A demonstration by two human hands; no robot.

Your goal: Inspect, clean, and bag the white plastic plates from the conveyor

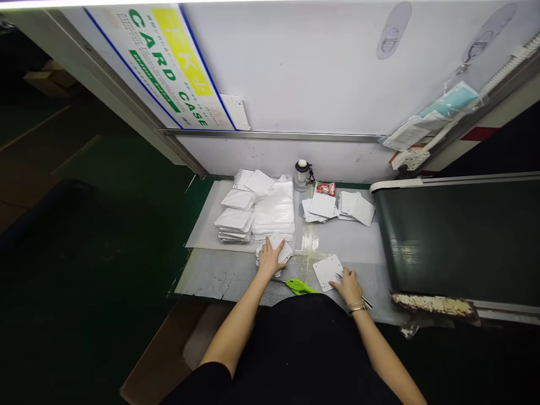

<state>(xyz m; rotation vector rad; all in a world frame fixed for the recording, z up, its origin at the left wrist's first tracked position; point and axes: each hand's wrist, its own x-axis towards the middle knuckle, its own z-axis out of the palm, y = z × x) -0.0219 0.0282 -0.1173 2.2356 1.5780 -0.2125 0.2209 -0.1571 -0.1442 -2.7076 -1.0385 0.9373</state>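
My left hand (270, 260) rests with spread fingers on a small pile of white square cards (276, 243). In my right hand (351, 288) is a thin, dark, pointed tool that looks like tweezers (368, 304); its tip lies over a single white square sheet (327, 270) with small marks near its corners. The right thumb touches that sheet's lower edge. Between the hands, close to my body, lie green-handled scissors (297, 286), partly hidden by my shirt.
Bagged white stacks (234, 219) and a pile of clear plastic bags (274, 211) stand at the back left. Behind the right hand are loose white piles (356, 207), a red packet (325, 188) and a small bottle (302, 175). A dark conveyor belt (455, 242) borders the right side.
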